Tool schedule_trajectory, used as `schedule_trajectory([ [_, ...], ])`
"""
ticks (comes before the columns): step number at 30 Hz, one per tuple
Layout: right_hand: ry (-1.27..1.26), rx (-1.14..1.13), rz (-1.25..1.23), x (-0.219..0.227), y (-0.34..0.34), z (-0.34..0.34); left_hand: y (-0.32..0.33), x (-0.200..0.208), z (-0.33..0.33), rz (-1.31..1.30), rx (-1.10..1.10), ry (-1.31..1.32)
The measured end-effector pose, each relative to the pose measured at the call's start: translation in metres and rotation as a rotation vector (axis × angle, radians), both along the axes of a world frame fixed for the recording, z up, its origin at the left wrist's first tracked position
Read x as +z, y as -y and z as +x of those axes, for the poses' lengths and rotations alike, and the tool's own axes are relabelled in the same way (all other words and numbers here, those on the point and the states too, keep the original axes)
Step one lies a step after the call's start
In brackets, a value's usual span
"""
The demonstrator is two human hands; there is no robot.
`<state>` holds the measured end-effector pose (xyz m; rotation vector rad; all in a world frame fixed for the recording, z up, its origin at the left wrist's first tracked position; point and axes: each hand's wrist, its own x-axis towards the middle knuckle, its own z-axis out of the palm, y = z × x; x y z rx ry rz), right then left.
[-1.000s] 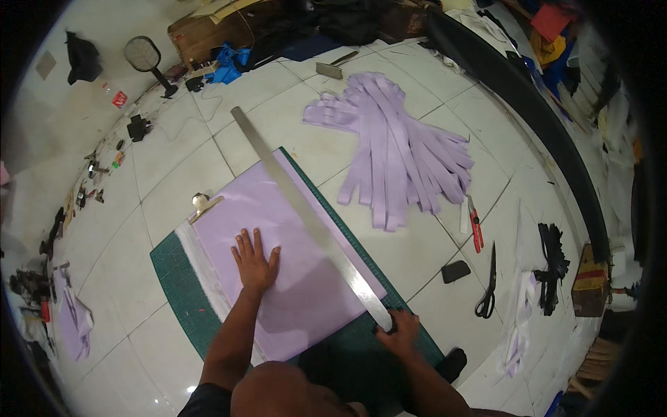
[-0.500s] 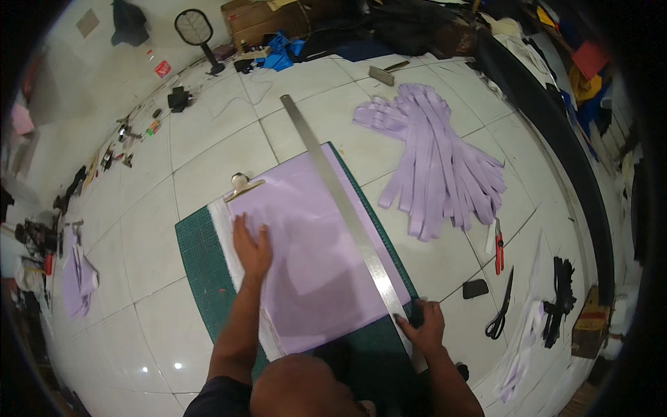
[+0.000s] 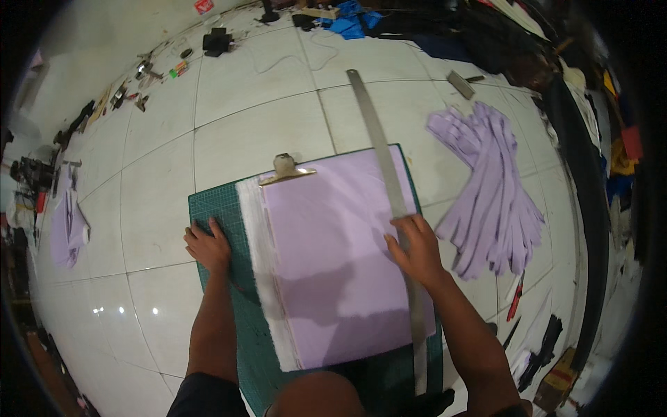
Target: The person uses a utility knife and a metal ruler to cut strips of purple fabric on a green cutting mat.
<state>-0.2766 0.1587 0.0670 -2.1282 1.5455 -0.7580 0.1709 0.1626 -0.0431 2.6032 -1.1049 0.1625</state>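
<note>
Head view: hands [image 3: 419, 253] on ruler [image 3: 377, 144] (right), grid-printed mat [image 3: 217, 203] (left).

The right hand [image 3: 420, 251] hides some of the ruler [image 3: 379, 146], its forearm [image 3: 476, 340] most of the scissors [image 3: 512, 333], the head [image 3: 316, 397] part of the mat [image 3: 215, 203]; I can't name the tiny bits [image 3: 143, 68] by the wall [image 3: 76, 83].

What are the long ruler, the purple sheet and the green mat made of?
Ruler: probably metal, grey with a dull shine. Purple sheet: maybe fabric or soft vinyl, smooth, faint sheen. Green mat: likely plastic or rubber, matte, grid-lined.
</note>
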Motion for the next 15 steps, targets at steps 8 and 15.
schedule_trajectory([
  [8,0.110,-0.014,-0.070,-0.041,0.223,0.160,0.014,0.015,-0.007,0.159,0.052,-0.084],
  [15,-0.183,0.024,-0.069,-0.082,0.353,0.239,0.013,0.008,0.002,0.144,0.026,-0.083],
])
